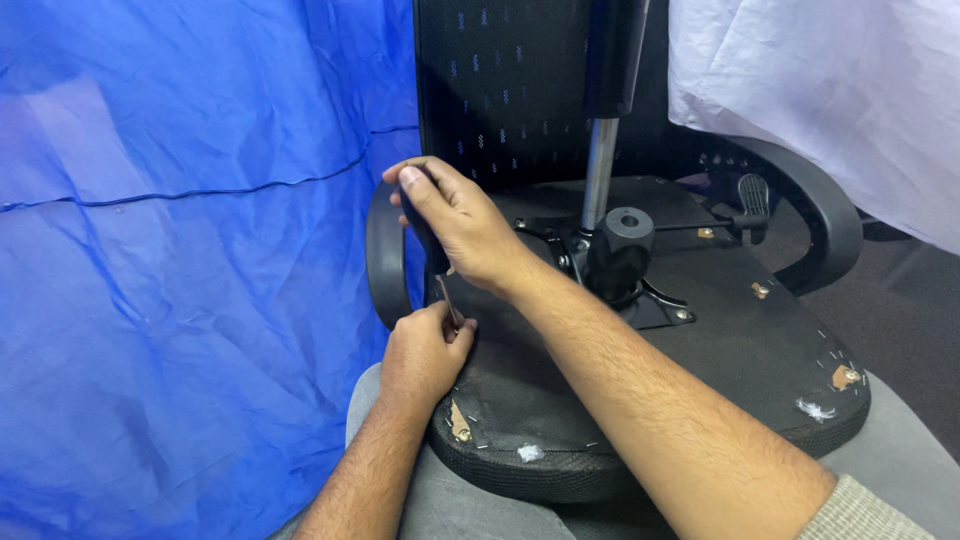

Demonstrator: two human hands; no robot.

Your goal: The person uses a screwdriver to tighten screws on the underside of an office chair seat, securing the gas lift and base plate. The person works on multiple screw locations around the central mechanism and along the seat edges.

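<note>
- One blue cloth (180, 250) fills the left of the frame.
- Left hand (425, 355), lower centre-left, fingers pinched round the screwdriver (432, 245) shaft near its tip; the tip is hidden.
- Right hand (455, 225) above it, fist closed on the black handle.
- One upturned office chair seat (740, 350), centre-right; two armrests, one gas cylinder (605, 120) cut off at the top.

Backdrop of hung cloths around the work area.
A creased blue sheet (180, 250) fills the left side, a seam running across it; a pale white sheet (830, 90) hangs at upper right above dark floor (905, 320).
</note>
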